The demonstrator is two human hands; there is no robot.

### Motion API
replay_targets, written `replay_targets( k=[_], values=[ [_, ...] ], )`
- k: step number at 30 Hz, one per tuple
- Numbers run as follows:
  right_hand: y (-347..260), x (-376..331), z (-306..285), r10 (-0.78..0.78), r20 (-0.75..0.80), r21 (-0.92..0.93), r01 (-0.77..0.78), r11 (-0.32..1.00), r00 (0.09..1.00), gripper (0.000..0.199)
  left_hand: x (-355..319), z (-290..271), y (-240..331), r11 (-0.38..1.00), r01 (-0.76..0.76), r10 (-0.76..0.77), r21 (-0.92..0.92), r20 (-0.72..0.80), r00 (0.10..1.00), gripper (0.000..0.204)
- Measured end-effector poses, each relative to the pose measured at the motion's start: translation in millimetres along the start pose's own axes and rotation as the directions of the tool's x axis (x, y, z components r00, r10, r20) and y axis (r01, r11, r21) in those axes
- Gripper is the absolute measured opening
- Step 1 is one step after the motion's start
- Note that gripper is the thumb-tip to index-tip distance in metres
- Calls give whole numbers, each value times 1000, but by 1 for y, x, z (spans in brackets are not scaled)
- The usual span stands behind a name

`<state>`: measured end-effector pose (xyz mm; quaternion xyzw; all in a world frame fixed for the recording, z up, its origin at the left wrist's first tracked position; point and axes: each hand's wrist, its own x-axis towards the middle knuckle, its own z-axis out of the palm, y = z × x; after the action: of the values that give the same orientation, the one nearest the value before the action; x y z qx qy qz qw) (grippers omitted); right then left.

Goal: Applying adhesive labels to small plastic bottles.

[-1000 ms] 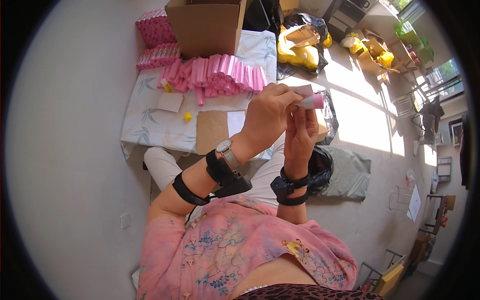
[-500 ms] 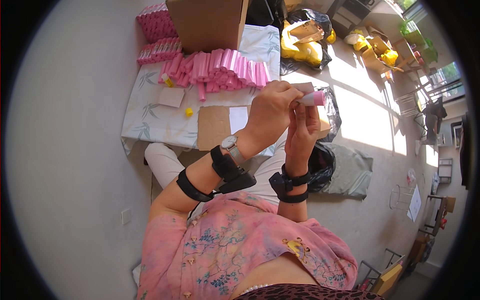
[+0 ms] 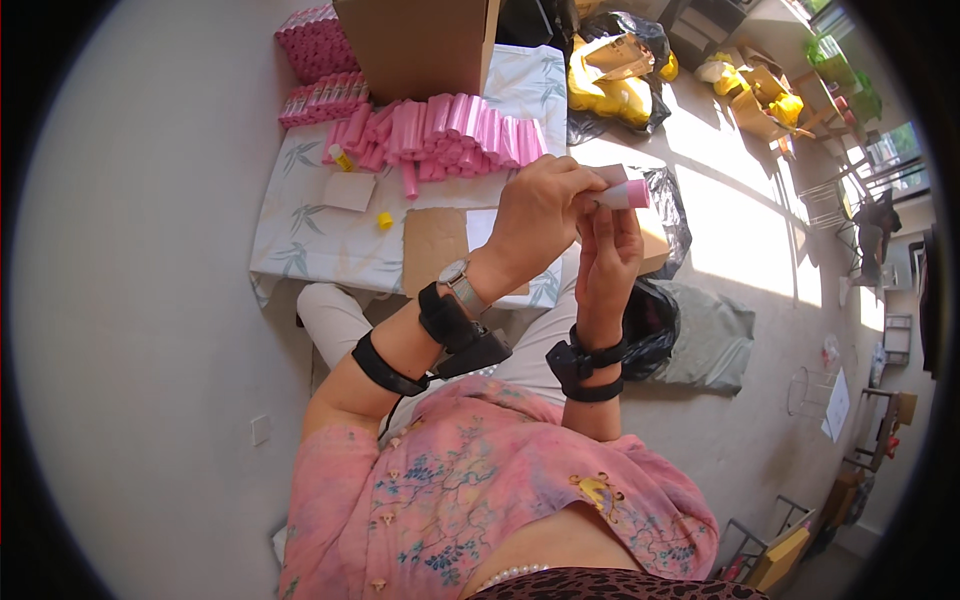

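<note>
Above the table's right front corner, both my hands are closed around a small pink roll (image 3: 637, 193) with a white paper band. My left hand (image 3: 540, 205), wearing a watch, pinches the roll's left part and hides that end. From below, my right hand (image 3: 608, 250) supports it with fingers and thumb, leaving the pink right end exposed. On the table lie a brown cardboard piece (image 3: 434, 245) and a white paper sheet (image 3: 480, 226), partly behind my left forearm. Farther left are a yellow cap (image 3: 384, 221), pale paper slips (image 3: 350, 191) and a yellow-and-white glue stick (image 3: 341, 158).
Many pink rolls (image 3: 440, 135) are heaped across the table, with banded rolls (image 3: 325, 98) stacked at far left. A large cardboard box (image 3: 415, 50) stands behind them. Black plastic bags (image 3: 650, 320) and a grey-green sack (image 3: 705, 340) lie on the floor to the right.
The view has shifted slightly, moving the table a little rightward in the picture. Both hands keep their hold on the pink roll, with only small finger movement.
</note>
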<state>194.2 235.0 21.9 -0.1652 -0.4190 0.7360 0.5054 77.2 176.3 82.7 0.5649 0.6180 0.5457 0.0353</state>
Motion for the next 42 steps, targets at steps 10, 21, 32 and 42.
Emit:
replay_targets(
  k=[10,21,32,42],
  values=[
    [3,1,-3,36,-32,-3,-36,999,999,44,1,4,-1,995,85,-85,50,1,996,22],
    [0,2,1,13,-17,-43,-14,999,1000,41,-3,9,-7,993,118,-118,28,-15,993,23],
    [-2,8,-2,28,26,-44,-27,999,999,42,-2,8,-6,987,128,-131,-92,-30,991,26],
    [-5,10,1,26,11,-50,-25,998,1000,39,0,13,-8,977,188,-196,-105,-77,978,17]
  ],
)
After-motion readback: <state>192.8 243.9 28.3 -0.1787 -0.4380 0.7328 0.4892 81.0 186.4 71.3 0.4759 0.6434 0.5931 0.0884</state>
